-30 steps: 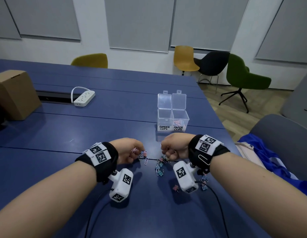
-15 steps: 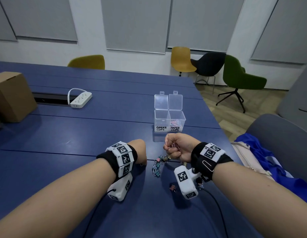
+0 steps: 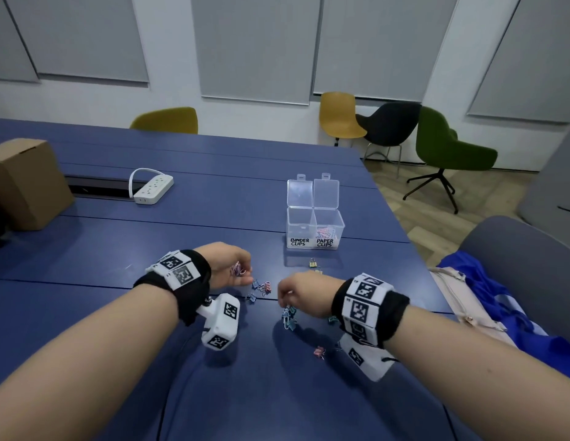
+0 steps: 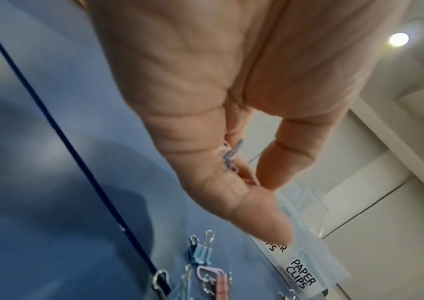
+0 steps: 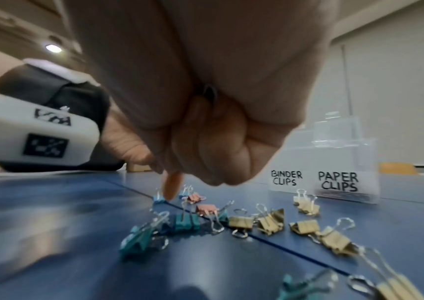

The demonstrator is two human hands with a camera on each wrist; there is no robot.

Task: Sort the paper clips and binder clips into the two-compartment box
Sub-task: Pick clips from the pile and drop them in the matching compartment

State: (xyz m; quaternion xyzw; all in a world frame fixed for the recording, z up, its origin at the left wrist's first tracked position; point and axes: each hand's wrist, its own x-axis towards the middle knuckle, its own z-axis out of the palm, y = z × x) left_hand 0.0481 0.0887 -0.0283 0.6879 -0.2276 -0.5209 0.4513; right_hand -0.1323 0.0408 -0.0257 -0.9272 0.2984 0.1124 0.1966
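The clear two-compartment box (image 3: pixel 314 229) stands open mid-table; its "PAPER CLIPS" side holds several paper clips (image 3: pixel 325 232), while the "BINDER CLIPS" side looks empty. My left hand (image 3: pixel 242 272) grips a small bunch of pink and blue paper clips (image 4: pixel 231 156) in its curled fingers, just left of some binder clips (image 3: pixel 261 288). My right hand (image 3: pixel 290 294) is curled into a fist over a heap of binder clips (image 5: pixel 241 221). A bit of wire from a clip (image 5: pixel 210 93) shows inside that fist (image 5: pixel 205 142); I cannot tell what kind of clip it is.
Gold binder clips (image 3: pixel 313 264) lie in front of the box, and a pink one (image 3: pixel 318 351) lies nearer me. Far left are a cardboard box (image 3: pixel 25 183) and a white power strip (image 3: pixel 153 189). A bag and blue cloth (image 3: pixel 487 300) lie off the table's right edge.
My right hand has come back from in front of the box, down and left onto the binder clip heap. My left hand has shifted slightly left, and its paper clips now show.
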